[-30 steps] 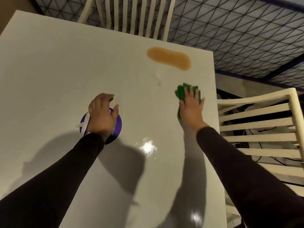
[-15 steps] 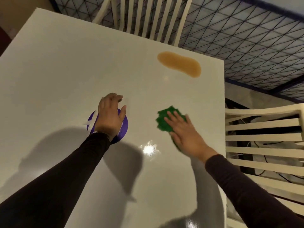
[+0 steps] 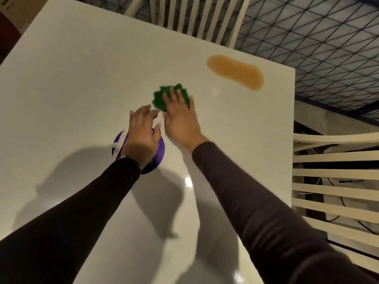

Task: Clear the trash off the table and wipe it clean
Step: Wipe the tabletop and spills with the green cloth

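Wiping was underway: right hand (image 3: 180,117) pressed flat on the green cloth (image 3: 161,99), left hand (image 3: 141,136) open over a purple disc (image 3: 159,153), the brown spill (image 3: 235,71) seemingly next.

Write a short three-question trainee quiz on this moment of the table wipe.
1. True or false: the green cloth lies on the brown spill.
2. Fill in: the left hand covers part of a ___ disc.
3. What presses on the cloth? A. the left hand B. the right hand C. nothing

Key: 1 false, they are apart; 2 purple; 3 B, with flat fingers.
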`<state>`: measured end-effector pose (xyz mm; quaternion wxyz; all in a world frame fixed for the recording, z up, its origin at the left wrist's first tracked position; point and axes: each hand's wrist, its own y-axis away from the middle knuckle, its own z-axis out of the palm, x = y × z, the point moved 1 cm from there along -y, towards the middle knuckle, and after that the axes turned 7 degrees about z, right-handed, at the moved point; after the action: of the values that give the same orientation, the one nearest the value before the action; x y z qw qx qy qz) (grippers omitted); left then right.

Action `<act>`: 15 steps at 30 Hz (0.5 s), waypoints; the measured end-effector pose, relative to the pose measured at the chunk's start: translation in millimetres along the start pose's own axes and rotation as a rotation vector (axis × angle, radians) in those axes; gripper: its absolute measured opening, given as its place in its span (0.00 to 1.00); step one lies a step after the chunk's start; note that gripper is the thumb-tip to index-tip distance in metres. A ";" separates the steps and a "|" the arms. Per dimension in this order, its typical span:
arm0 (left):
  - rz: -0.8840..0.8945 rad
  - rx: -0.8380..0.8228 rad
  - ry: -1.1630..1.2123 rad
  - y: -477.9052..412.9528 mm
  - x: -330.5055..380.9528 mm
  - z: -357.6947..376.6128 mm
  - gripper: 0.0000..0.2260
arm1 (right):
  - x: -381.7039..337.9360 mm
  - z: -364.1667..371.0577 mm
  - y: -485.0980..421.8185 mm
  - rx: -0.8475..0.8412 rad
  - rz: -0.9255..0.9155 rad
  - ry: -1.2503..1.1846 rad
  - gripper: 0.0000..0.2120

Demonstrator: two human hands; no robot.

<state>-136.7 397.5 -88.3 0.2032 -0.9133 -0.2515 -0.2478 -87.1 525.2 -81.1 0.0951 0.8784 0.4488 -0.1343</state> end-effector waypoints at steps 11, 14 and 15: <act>0.127 -0.061 -0.202 2.5 -3.6 2.3 0.19 | 159.8 -51.8 81.0 0.136 0.472 -0.076 0.26; 0.116 -0.040 -0.136 -0.3 -5.5 3.9 0.20 | 199.8 -66.1 17.6 0.275 0.807 -0.070 0.25; 0.108 -0.035 -0.109 -1.9 -5.7 4.8 0.20 | 206.2 -72.6 -4.7 0.300 0.891 -0.094 0.25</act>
<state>-140.3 399.3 -94.9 0.1861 -0.9410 -0.2083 -0.1910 35.7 706.1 -79.0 0.0357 0.9824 -0.0008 -0.1833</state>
